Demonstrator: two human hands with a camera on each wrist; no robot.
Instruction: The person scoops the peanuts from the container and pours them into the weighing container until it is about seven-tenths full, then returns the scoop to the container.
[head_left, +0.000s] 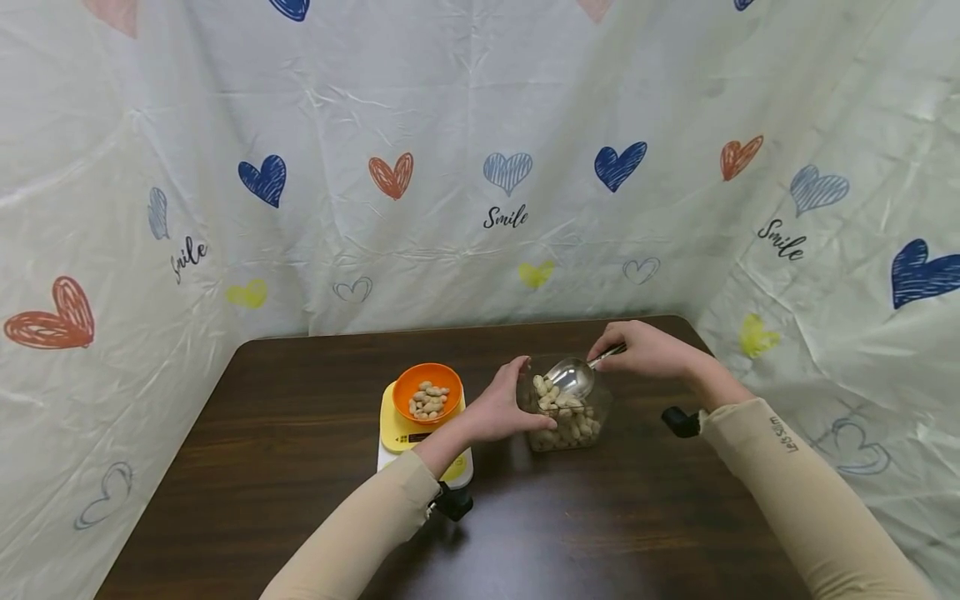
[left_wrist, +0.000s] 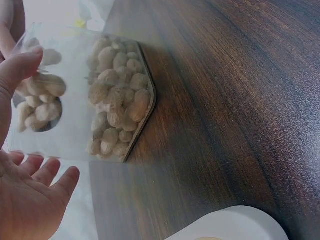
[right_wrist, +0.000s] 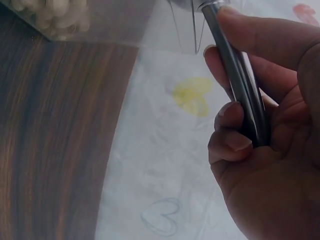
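Note:
A clear angular container part-filled with unshelled peanuts stands on the table. My left hand grips its left side, thumb on the near side and fingers towards the back. In the left wrist view, the container's wall sits between that thumb and the fingers. My right hand holds a metal scoop by its handle, fingers curled round it. The scoop's bowl tilts down into the container, with peanuts at its front edge. How many it carries cannot be told.
Left of the container, a yellow and white kitchen scale bears an orange bowl with several peanuts in it. The dark wooden table is bordered at the back and sides by a white curtain printed with hearts.

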